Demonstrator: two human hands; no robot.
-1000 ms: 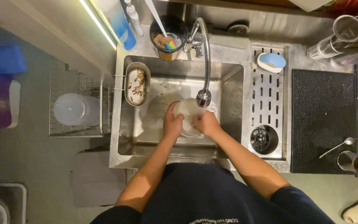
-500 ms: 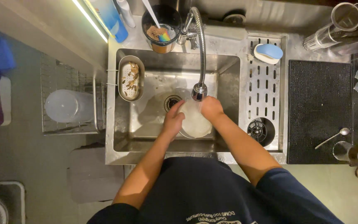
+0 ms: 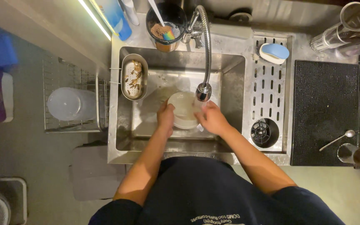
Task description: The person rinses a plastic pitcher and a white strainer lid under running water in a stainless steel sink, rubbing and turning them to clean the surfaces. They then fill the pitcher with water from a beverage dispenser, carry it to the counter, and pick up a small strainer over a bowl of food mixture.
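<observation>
Both hands are working inside the steel sink (image 3: 230, 75), under the spout of the tap (image 3: 203, 91); the white bowl (image 3: 183, 109) is sitting between them at the sink's centre. The left hand (image 3: 166, 118) is gripping the bowl at its 9 o'clock rim, fingers curled around the edge; the right hand (image 3: 211, 118) is closing on the 3 o'clock side, fingers wrapped against the wall of the bowl, fingertips hidden behind it.

Risks, as judged:
- the bowl is looking wet, so it is likely slippery; a loosening grip could be letting it drop onto the steel floor and chip;
- the spout is hanging just at the bowl's 1 o'clock; lifting carelessly could be knocking the rim against it;
- the strainer basket (image 3: 134, 76) with food scraps is hanging at the sink's 10 o'clock; splashing water could be carrying scraps back onto the bowl.
</observation>
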